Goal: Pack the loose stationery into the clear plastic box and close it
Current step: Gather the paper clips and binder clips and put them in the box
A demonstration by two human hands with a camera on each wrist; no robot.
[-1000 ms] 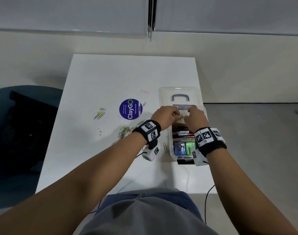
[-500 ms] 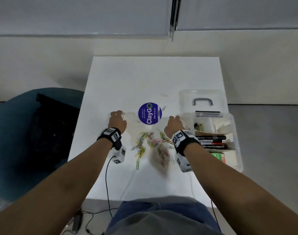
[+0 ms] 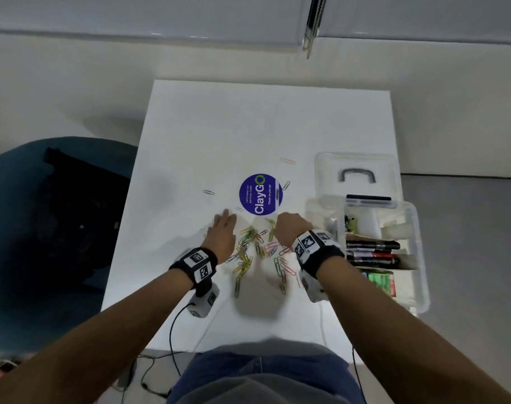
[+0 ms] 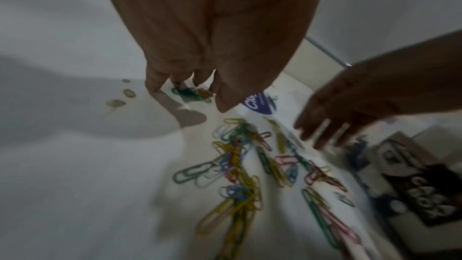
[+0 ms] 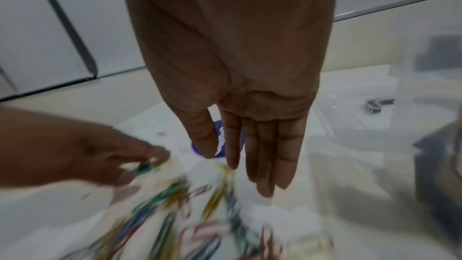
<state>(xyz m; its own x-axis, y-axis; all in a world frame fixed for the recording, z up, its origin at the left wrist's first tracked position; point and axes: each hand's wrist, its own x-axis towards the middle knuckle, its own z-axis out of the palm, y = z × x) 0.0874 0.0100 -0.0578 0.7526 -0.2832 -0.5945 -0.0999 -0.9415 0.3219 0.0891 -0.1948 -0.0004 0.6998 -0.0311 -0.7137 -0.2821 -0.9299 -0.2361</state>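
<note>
A heap of coloured paper clips (image 3: 257, 252) lies on the white table (image 3: 263, 118) between my two hands. My left hand (image 3: 226, 220) is at the heap's left edge. In the left wrist view its fingertips (image 4: 155, 86) press down on a small clump of clips (image 4: 192, 94). My right hand (image 3: 283, 225) is at the heap's right edge, fingers (image 5: 265, 165) straight and together, holding nothing. The clear plastic box (image 3: 420, 258) stands open at the right, with markers (image 3: 373, 252) and green packs (image 3: 379, 281) inside.
The box lid (image 3: 356, 164), with a grey handle, lies open behind the box. A purple round sticker (image 3: 261, 194) is on the table beyond the heap. Single clips (image 3: 209, 192) (image 3: 287, 161) lie apart. A dark chair (image 3: 59, 214) stands left of the table.
One second ago both hands were at the box. Since half a second ago my left hand has slid right towards the heap; the right hand stays at the heap's right edge.
</note>
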